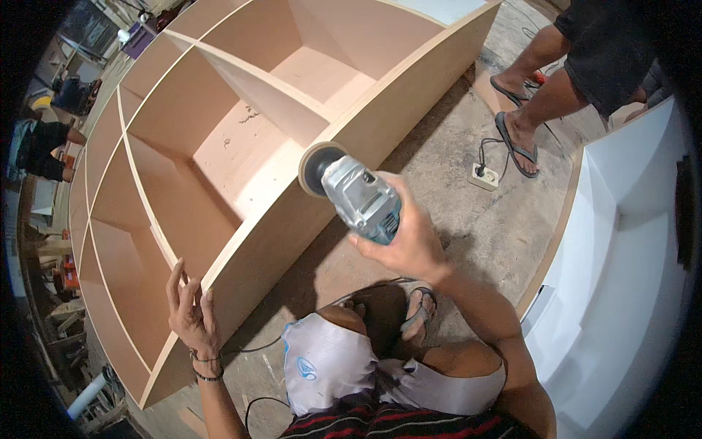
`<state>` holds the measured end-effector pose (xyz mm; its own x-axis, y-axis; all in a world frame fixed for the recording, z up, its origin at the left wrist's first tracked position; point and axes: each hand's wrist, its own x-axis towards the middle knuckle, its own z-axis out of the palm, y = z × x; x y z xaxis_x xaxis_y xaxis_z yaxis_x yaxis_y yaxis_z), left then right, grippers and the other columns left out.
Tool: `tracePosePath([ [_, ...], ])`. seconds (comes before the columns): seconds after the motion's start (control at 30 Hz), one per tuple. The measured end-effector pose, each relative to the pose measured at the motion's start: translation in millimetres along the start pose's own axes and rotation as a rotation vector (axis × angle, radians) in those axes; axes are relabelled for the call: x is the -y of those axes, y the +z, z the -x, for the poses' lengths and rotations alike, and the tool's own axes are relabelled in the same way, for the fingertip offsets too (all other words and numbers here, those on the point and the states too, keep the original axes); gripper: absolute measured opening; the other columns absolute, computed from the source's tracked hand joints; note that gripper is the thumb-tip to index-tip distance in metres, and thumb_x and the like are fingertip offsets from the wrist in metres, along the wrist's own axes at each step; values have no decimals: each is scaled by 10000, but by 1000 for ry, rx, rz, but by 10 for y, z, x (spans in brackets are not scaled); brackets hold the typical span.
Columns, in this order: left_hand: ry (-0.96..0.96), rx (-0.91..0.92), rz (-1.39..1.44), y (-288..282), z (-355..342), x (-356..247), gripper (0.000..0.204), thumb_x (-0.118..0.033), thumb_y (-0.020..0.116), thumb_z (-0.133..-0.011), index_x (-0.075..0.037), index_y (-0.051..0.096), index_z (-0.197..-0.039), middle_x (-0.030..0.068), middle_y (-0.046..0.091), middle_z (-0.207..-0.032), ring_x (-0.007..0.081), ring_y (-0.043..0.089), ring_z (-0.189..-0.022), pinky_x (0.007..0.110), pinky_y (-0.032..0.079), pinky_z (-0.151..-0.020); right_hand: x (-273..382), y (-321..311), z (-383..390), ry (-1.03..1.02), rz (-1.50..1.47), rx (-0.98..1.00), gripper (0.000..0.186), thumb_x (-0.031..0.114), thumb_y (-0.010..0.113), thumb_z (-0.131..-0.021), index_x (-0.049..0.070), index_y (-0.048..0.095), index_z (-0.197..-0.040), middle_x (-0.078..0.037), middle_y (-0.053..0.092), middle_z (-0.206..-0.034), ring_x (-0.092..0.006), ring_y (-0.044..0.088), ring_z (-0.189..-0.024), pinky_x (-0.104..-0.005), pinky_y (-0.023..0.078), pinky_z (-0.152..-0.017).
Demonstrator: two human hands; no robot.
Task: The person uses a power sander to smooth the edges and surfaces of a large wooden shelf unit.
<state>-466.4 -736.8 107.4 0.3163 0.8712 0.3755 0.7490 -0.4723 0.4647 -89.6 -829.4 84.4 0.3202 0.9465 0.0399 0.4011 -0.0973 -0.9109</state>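
Observation:
My right hand (413, 238) is wrapped round the body of an angle grinder (362, 194), grey and teal. Its round sanding disc (313, 170) meets the top edge of the wooden shelf unit's long outer board (351, 132). At the near end of that board, my left hand (194, 304) rests over the edge with fingers apart, beside the point where a thin divider (150, 212) joins it. Pale wooden compartments of the unit lie beyond both hands.
Another person's legs in flip-flops (515, 139) stand at the upper right, near a power strip (484, 176) with a plugged-in cord. A white curved panel unit (607, 234) stands at right. Far left, someone else's legs (55, 150) show among tools and scraps. A cable (252, 350) runs near my knees.

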Motion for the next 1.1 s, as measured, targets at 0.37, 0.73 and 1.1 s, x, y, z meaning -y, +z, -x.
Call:
tracePosePath([
  [0.37,-42,16,47,22,20,25,233,-208,715,-984,16,745,-1042,201,596,-1478,307,666,-1248,413,549,-1005,-450,-704,-598,-136,-181,-207,753,214,876,-839,-26,443,-1406,-155,651,-1211,-225,641,-1101,-393,514,-1004],
  [0.73,277,90,-321,582,-686,-679,495,-139,834,-842,-177,729,-1324,112,586,-1511,319,533,-1384,498,353,-1163,-811,-1386,-972,-33,-162,-440,627,300,864,-841,-33,567,-1283,-125,670,-1138,-200,649,-1034,-361,526,-934],
  [1.1,607,290,-210,2032,-2265,-1955,411,-403,678,-1003,-194,724,-1354,64,713,-1372,228,655,-1281,561,243,-1213,-1066,-1176,253,136,-302,-489,705,238,864,-844,-17,497,-1389,-139,648,-1242,-228,635,-1125,-383,493,-1015],
])
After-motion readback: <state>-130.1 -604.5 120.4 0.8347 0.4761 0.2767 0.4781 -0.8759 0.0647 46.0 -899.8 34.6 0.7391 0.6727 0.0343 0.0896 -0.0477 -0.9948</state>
